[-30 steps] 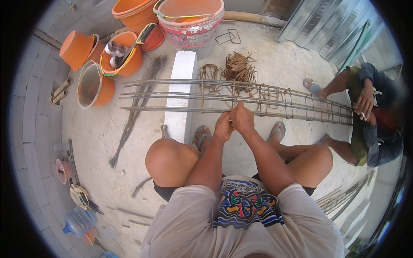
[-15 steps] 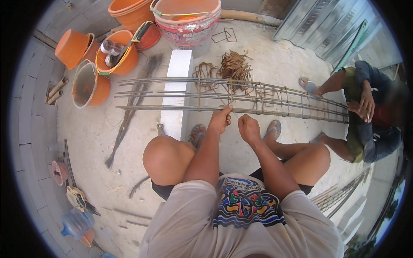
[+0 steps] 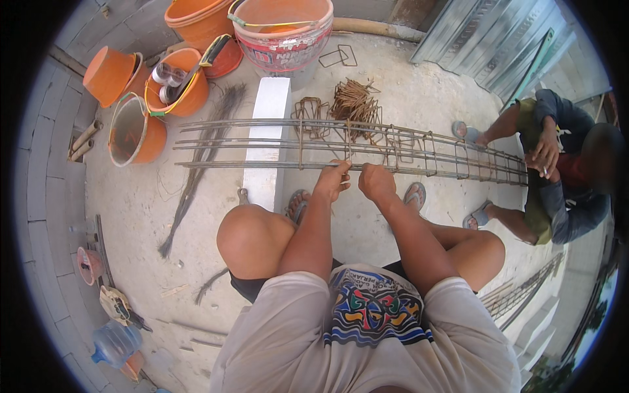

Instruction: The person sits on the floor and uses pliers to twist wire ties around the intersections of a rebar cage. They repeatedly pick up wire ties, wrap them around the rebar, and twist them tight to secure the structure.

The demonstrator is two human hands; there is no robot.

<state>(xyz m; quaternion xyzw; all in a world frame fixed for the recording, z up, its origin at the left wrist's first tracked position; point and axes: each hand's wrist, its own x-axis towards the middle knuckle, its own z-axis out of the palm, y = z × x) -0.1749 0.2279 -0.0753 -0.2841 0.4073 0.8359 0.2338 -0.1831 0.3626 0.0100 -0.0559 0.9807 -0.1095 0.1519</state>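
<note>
A long steel rebar cage (image 3: 406, 149), with thin rods and square stirrups, lies crosswise in front of me. Its left part rests over a white block (image 3: 267, 105). My left hand (image 3: 334, 181) is closed at the near rod, thumb and fingers pinching where a stirrup (image 3: 348, 141) meets it. Just right of it, my right hand (image 3: 378, 182) makes a fist against the same rod; whatever its fingers hold is hidden. Beyond the cage lie a heap of rusty stirrups (image 3: 355, 99) and, on the left, a bundle of thin tie wire (image 3: 196, 177).
Orange buckets (image 3: 141, 134) and a large pinkish tub (image 3: 283, 39) stand at the back left. A co-worker (image 3: 557, 157) sits at the cage's right end. Corrugated metal sheets (image 3: 481, 49) lean behind. A blue water jug (image 3: 118, 342) lies at lower left.
My right hand has moved up and slightly left to the near rod, closer to my left hand. A thin wire seen between the hands earlier no longer shows. The co-worker's hands have shifted.
</note>
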